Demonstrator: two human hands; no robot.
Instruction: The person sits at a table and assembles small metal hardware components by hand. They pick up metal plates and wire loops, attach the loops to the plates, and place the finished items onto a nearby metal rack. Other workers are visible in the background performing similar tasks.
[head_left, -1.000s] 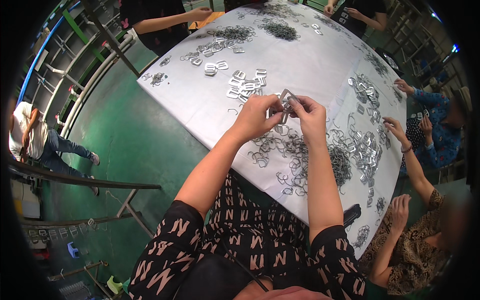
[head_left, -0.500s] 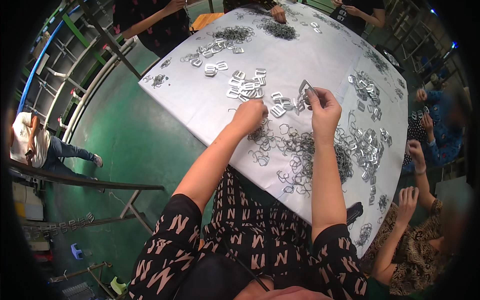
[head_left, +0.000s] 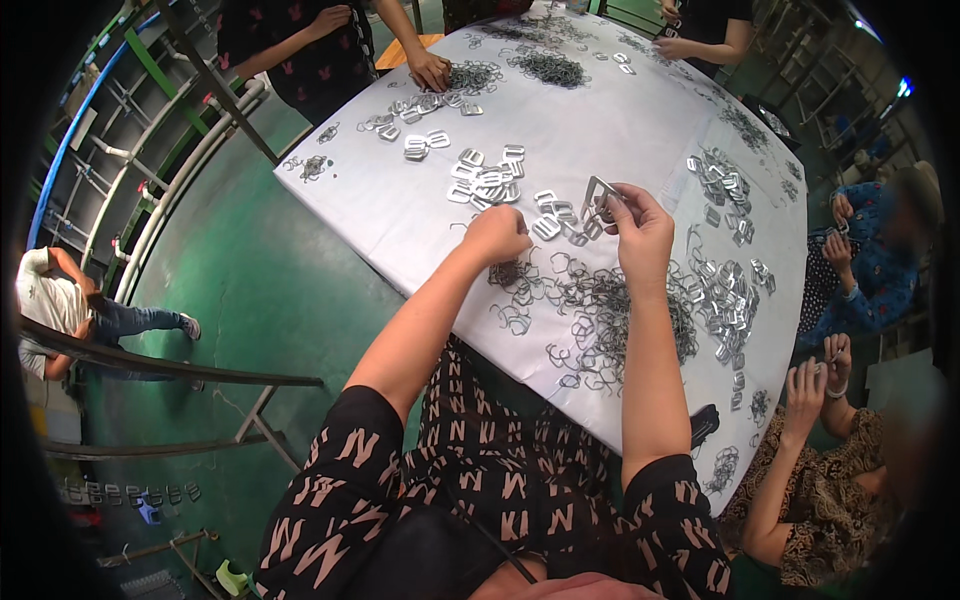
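My right hand (head_left: 643, 232) pinches a silver metal buckle (head_left: 598, 188), a flat slotted frame held up on edge above the table. To its left, my left hand (head_left: 494, 236) is closed with the fingertips together, low over the tabletop; whatever is in them is hidden. Just beyond that hand lies a pile of silver buckles (head_left: 486, 184), and a smaller group of buckles (head_left: 547, 229) lies between my two hands. Thin bent wire rings (head_left: 590, 290) spread in a tangle beneath and beside my right forearm.
The white-covered table (head_left: 400, 215) also bears more buckles (head_left: 728, 300) on the right and a heap of wire pieces (head_left: 548, 68) at the far side. Co-workers sit or stand around it, one co-worker's hand (head_left: 430, 70) reaching in. A dark object (head_left: 705, 422) lies near the right edge.
My right hand has shifted slightly left and down with the buckle; my left hand has barely moved. Across the table, a co-worker's hand now reaches to the wire heap at the far left.
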